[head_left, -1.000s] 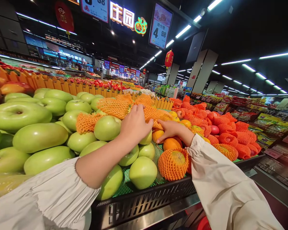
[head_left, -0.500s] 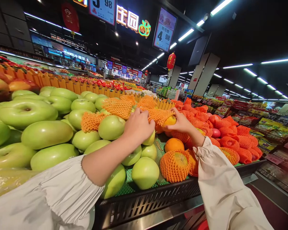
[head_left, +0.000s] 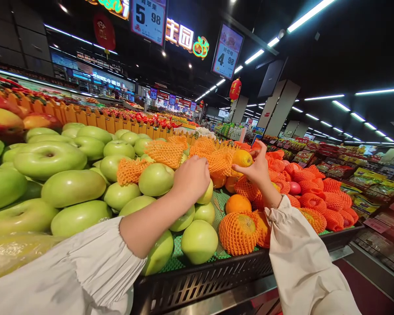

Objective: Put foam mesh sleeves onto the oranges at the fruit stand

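Note:
My left hand (head_left: 194, 176) is closed at the near end of an orange foam fruit net (head_left: 221, 162), above the green apples (head_left: 156, 178); its fingertips are hidden behind the hand. At the net's other end an orange (head_left: 242, 158) shows mostly bare. My right hand (head_left: 258, 168) is curved around the orange's right side, thumb below and fingers above. More foam nets (head_left: 164, 153) lie on the apples to the left. Just below my right hand sit a bare orange (head_left: 238, 204) and a netted orange (head_left: 238, 232).
A black slatted crate edge (head_left: 203, 280) runs along the front. Red-netted fruit (head_left: 304, 175) is piled on the right, mangoes (head_left: 6, 116) at far left. An orange picket fence (head_left: 95, 119) stands behind the apples. Price signs (head_left: 227, 51) hang overhead.
The orange shows more of its bare skin beside the net. My right hand has moved slightly right and up, its fingers more spread. The view has shifted a little.

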The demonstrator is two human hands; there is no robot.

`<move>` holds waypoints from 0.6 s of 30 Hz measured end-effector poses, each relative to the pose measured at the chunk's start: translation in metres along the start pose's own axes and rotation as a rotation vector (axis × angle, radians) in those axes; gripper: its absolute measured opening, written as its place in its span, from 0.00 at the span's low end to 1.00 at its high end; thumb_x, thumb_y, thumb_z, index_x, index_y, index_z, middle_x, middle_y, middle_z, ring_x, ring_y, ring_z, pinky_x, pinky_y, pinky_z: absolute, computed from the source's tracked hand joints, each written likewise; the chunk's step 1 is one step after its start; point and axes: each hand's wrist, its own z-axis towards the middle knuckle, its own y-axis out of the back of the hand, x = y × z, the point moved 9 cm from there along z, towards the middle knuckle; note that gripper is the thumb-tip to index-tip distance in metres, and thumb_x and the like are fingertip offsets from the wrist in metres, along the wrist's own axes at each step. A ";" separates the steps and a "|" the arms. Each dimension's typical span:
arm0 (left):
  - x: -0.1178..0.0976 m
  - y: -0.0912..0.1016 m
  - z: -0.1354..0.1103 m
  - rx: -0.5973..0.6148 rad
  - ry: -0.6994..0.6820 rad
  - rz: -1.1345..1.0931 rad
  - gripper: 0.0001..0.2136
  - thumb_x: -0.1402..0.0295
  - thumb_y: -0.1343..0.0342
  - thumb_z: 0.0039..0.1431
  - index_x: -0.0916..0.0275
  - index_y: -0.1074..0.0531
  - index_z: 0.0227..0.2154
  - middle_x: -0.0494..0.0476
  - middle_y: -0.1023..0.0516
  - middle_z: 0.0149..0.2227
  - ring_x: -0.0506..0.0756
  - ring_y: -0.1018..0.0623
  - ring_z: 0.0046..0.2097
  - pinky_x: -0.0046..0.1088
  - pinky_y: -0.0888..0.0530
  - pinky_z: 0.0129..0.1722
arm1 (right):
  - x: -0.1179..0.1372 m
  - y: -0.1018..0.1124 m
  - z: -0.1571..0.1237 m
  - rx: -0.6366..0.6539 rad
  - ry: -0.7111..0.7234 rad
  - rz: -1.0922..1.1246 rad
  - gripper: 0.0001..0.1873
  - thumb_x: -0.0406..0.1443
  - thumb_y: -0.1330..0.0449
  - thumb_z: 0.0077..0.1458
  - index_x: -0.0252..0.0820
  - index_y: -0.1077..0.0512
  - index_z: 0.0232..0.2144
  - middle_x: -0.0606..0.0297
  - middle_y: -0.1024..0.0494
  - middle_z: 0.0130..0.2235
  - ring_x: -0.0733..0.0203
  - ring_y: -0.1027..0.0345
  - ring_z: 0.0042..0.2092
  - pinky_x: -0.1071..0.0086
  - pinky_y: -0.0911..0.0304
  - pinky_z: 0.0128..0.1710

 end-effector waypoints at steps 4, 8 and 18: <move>-0.015 0.006 -0.004 -0.092 -0.075 0.152 0.17 0.73 0.60 0.71 0.68 0.25 0.47 0.66 0.22 0.47 0.65 0.20 0.49 0.41 0.23 0.45 | 0.009 0.042 -0.001 -0.397 -0.060 0.033 0.43 0.50 0.30 0.42 0.43 0.44 0.54 0.53 0.31 0.50 0.48 0.32 0.52 0.54 0.33 0.54; -0.058 0.013 -0.017 -0.186 -0.271 0.399 0.17 0.80 0.58 0.67 0.69 0.23 0.44 0.69 0.20 0.46 0.64 0.19 0.47 0.38 0.21 0.42 | 0.030 0.082 0.006 -0.604 -0.066 0.143 0.37 0.52 0.32 0.43 0.44 0.41 0.48 0.52 0.32 0.51 0.49 0.32 0.52 0.55 0.33 0.55; -0.059 0.045 -0.206 -0.173 -0.626 -0.437 0.18 0.76 0.49 0.68 0.49 0.19 0.49 0.56 0.16 0.49 0.58 0.19 0.54 0.40 0.20 0.55 | 0.040 0.156 -0.142 -0.422 -0.492 1.149 0.41 0.54 0.29 0.34 0.51 0.28 0.53 0.58 0.25 0.54 0.47 0.28 0.55 0.54 0.26 0.50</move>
